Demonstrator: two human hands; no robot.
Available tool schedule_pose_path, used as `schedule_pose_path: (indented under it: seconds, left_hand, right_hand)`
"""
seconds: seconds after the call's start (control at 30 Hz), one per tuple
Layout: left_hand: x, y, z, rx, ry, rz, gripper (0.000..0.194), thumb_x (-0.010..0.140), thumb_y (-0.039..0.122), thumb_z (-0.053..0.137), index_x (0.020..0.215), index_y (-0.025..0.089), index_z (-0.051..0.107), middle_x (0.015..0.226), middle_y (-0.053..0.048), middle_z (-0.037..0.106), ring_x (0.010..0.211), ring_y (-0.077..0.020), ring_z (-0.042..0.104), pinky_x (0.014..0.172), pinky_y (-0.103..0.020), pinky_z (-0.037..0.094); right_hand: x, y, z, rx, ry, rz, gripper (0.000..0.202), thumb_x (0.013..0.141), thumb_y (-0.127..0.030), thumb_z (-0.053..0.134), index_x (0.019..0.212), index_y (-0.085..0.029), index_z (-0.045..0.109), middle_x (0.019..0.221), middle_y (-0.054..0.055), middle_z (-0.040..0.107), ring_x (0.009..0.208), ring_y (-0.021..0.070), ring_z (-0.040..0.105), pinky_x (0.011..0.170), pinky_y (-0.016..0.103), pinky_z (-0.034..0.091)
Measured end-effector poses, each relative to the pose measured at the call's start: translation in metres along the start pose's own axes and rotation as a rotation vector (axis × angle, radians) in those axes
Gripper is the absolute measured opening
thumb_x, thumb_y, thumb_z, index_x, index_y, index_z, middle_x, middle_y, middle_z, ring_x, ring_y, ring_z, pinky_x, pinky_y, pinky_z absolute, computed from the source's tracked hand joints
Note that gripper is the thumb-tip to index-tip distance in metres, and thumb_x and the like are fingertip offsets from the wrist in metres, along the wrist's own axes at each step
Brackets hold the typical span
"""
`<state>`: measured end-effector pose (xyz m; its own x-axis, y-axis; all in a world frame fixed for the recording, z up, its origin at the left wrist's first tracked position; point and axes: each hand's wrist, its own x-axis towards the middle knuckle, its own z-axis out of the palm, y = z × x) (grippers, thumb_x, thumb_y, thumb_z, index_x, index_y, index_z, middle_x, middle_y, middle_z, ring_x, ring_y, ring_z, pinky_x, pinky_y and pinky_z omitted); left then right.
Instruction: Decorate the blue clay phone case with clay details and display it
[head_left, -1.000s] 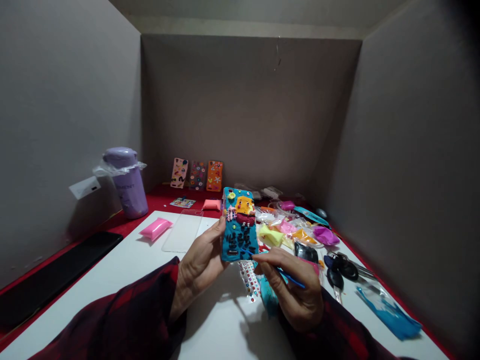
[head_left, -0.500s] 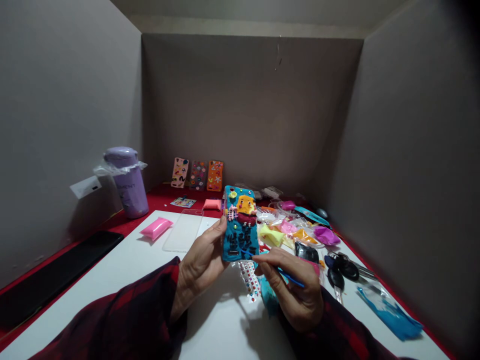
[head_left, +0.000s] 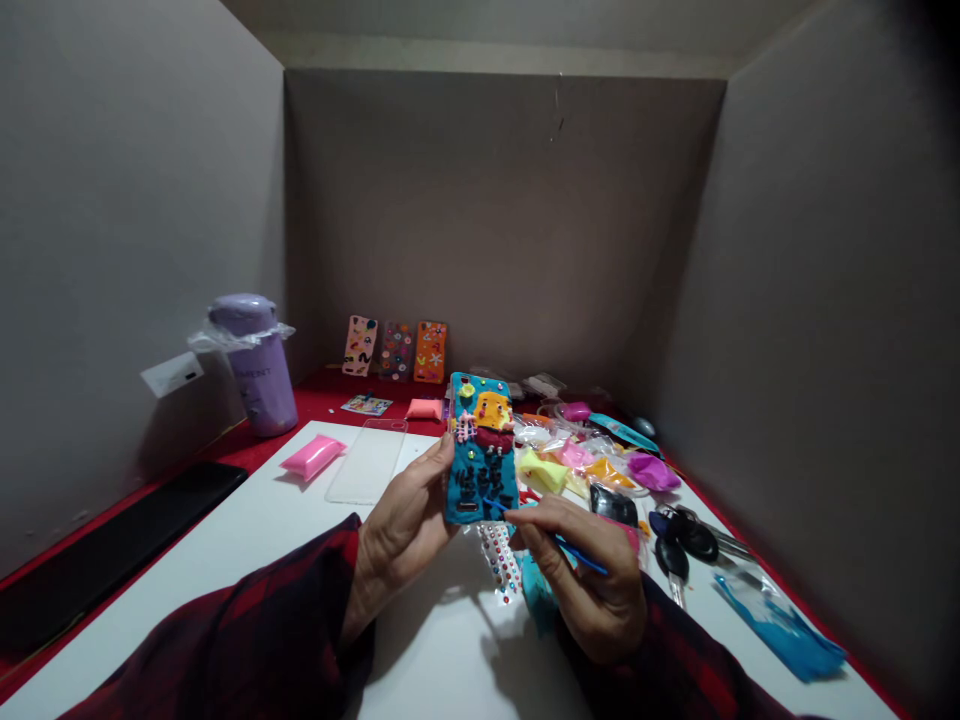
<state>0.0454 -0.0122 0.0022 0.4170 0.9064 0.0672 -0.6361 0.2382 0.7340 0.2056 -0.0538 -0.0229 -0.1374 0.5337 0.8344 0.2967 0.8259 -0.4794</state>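
1. Barely shifts since the earlier frame: moves the teal phone case [head_left: 481, 462] a hair at most, hard to separate from a slight sway of the head camera.
2. Suggests, by that stillness, a steady grip and fine work confined to the lower part of the case.
3. Grips the case by its left edge in the left hand [head_left: 409, 497], with thumb along the side and fingers mostly hidden behind; holds it near upright, decorated face toward the camera, raised above the white board [head_left: 427, 640].
4. Pinches a slim blue tool [head_left: 583, 556] between thumb and forefinger of the right hand [head_left: 589, 572], slanting the tip toward dark marks near the bottom edge; cannot tell whether pressing in or just above.
5. Displays a thick, uneven teal coating, topped by a yellow-orange face, a dark red piece beneath it, a pink lattice at left, a yellow flower in the upper corner, scattered gems and black strokes lower down.
6. Takes in a gem sheet [head_left: 500, 565] just below the case, bright packets [head_left: 544, 470] and keys [head_left: 673, 555] to the right, plus a clear case [head_left: 367, 463] and pink packet [head_left: 313, 457] to the left.
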Motion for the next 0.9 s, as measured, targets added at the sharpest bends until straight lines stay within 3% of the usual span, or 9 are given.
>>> schedule_pose_path:
  seconds: [0.23,0.47,0.9]
  left_hand:
    - [0.0011,0.0004,0.0008,0.034,0.007,0.007,0.033,0.093,0.033,0.044,0.114,0.012,0.060,0.098,-0.011,0.069,0.083,-0.0187,0.064,0.078,-0.032,0.051]
    - [0.0023,-0.0021,-0.0031,0.014,-0.013,0.020,0.037,0.093,0.034,0.045,0.118,0.010,0.057,0.105,-0.014,0.067,0.091,-0.0214,0.063,0.086,-0.037,0.048]
    - [0.0000,-0.0009,-0.0006,-0.004,-0.025,0.006,0.033,0.093,0.032,0.045,0.116,0.014,0.059,0.102,-0.011,0.068,0.092,-0.0214,0.064,0.083,-0.035,0.050]
  right_hand:
    - [0.0005,-0.0013,-0.0009,-0.003,-0.011,0.010,0.016,0.084,-0.010,0.055,0.086,-0.014,0.070,0.065,0.006,0.066,0.059,0.0153,0.061,0.054,0.028,0.047]
    - [-0.0007,-0.0012,-0.0010,-0.007,0.020,-0.009,0.019,0.084,-0.009,0.054,0.090,-0.015,0.070,0.068,0.007,0.067,0.062,0.0161,0.063,0.056,0.028,0.049]
    - [-0.0005,-0.0006,0.0002,-0.005,0.001,0.016,0.016,0.084,-0.010,0.054,0.086,-0.013,0.070,0.066,0.007,0.066,0.060,0.0153,0.062,0.055,0.027,0.048]
